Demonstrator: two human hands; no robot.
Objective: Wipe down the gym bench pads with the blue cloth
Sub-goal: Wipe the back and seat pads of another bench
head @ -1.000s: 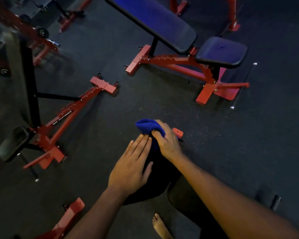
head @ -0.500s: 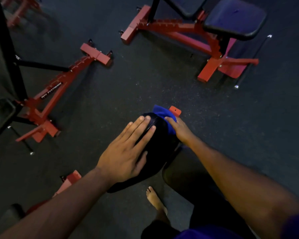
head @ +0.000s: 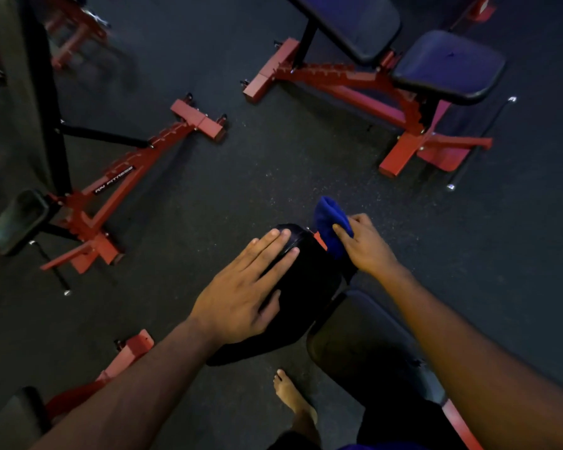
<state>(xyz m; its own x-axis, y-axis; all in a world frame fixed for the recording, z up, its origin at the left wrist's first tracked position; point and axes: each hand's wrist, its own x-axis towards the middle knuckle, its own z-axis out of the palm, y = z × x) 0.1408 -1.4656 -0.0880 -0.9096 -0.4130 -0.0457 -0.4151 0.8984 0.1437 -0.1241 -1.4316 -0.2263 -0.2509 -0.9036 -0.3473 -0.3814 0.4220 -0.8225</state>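
Head view: left hand lies flat, fingers spread, on the black bench pad, whose long axis runs 7 to 1 o'clock. Right hand bunches the blue cloth at the pad's far 1 o'clock end, so it's nearer.

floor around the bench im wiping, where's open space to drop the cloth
Widest bare floor: between the left red bench frame, the far bench frame and the black pad under your left hand. Also open right of your right hand. Crowded by the bare foot and seat pad.
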